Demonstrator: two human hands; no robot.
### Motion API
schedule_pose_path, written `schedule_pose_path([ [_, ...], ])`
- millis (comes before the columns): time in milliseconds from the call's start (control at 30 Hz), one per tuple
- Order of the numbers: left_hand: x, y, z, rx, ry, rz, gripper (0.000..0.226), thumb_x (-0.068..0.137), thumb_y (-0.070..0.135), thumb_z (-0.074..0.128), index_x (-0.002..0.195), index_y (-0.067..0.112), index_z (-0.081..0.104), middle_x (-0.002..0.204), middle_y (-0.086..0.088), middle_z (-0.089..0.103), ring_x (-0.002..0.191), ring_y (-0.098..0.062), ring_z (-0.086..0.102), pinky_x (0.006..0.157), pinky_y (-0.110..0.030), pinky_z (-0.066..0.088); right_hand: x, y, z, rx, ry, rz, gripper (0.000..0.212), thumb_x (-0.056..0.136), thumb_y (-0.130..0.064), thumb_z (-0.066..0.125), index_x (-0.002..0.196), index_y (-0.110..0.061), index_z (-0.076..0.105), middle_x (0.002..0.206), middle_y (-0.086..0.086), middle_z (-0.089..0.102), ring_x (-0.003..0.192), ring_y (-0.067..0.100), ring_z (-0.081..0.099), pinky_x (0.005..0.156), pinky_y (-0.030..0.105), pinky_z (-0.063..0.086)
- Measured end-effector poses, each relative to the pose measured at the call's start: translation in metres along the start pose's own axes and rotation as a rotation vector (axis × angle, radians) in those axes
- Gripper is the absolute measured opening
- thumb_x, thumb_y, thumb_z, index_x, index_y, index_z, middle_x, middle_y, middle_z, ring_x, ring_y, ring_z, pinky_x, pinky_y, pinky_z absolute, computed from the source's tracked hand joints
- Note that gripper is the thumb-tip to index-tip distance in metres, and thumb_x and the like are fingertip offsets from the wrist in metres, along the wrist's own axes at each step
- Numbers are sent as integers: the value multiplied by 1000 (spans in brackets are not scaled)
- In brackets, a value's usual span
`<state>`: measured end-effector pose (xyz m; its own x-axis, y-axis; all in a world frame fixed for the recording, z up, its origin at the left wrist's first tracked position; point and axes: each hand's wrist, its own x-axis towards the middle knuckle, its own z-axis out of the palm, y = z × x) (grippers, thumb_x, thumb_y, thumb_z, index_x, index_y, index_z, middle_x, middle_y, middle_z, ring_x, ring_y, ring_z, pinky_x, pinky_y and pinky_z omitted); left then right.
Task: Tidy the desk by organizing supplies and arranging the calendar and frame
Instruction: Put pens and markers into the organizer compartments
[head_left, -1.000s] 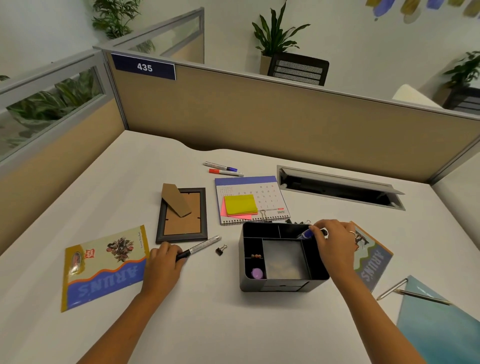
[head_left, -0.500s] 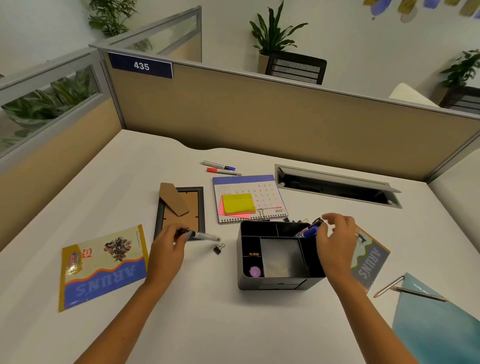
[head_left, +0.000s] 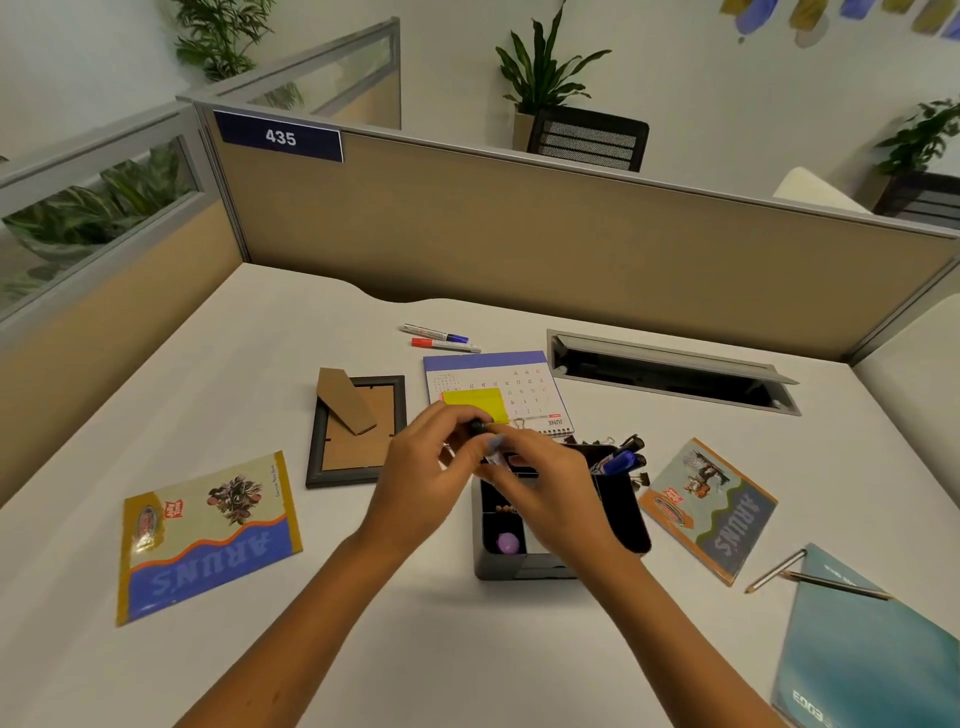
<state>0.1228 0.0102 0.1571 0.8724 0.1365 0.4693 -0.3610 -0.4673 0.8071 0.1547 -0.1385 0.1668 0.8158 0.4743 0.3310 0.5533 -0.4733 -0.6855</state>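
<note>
Both hands met above the dark organizer (head_left: 628, 525) on the desk (head_left: 467, 649). The left hand (head_left: 426, 478) gripped a black-capped marker (head_left: 480, 434); the right hand (head_left: 545, 488) seemingly pinched its blurred lower end, fingers curled.

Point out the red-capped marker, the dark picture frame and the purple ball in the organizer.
Red-capped white marker (head_left: 444, 344), head view, barrel middle.
Dark rectangular picture frame (head_left: 354, 473), head view, near rail.
Small purple ball (head_left: 507, 543), head view, its top.
</note>
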Motion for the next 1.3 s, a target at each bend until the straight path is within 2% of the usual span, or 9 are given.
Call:
schedule_pose_path([
  [67,-3,2,4,-19,-29,-5,25,89,27,58,114,29,57,101,20,57,94,-2,56,72,-9,48,-1,-2,1,8,7,16,40,86,-21,64,125,-19,57,106,1,69,94,11,65,86,28,54],
  [100,-4,2,6,-33,-39,-30,29,89,28,57,117,33,53,101,21,57,96,-1,56,72,-9,48,-1,-2,0,18,8,38,44,87,-22,63,129,-21,53,106,0,69,94,12,66,86,27,55],
  [167,-8,-1,8,-61,-52,-105,37,87,34,55,122,40,45,100,22,56,97,1,54,71,-10,49,1,1,-6,75,41,99,50,89,-19,60,135,-28,42,106,-7,64,95,7,64,84,18,52],
  [233,-15,-10,12,-44,-74,-158,40,86,39,55,123,44,41,100,20,55,96,-1,55,70,-14,50,6,8,-17,124,144,122,48,90,-12,58,130,-31,41,106,-8,60,96,4,62,82,15,52],
  [367,-41,-33,28,109,-212,-311,58,87,45,56,140,35,32,119,13,46,110,-6,46,92,-26,46,17,37,-41,46,330,140,38,88,-2,59,123,-14,50,108,2,57,93,7,60,75,7,50],
  [467,-59,-43,40,204,-346,-386,73,87,51,52,147,30,15,141,5,32,128,-15,33,99,-24,33,18,62,-54,-64,377,160,37,85,-2,63,119,-9,53,104,1,52,92,10,59,73,3,48],
  [600,-73,-50,53,249,-476,-446,73,88,59,39,148,34,6,153,6,18,138,-17,21,108,-35,29,13,93,-60,-172,347,251,33,81,-6,69,112,-8,58,103,5,57,89,13,60,80,22,51],
  [800,-76,-54,54,274,-501,-453,69,89,60,34,148,36,6,153,9,19,138,-15,21,108,-36,31,6,128,-60,-492,164,338,22,85,-22,66,104,-11,67,101,8,68,100,30,53,85,37,40],
  [1300,-76,-57,53,279,-541,-479,76,80,68,27,147,40,4,155,10,17,140,-15,19,110,-48,29,2,136,-51,-672,112,402,18,89,-16,60,99,-8,73,104,9,65,106,34,45,80,42,43],
])
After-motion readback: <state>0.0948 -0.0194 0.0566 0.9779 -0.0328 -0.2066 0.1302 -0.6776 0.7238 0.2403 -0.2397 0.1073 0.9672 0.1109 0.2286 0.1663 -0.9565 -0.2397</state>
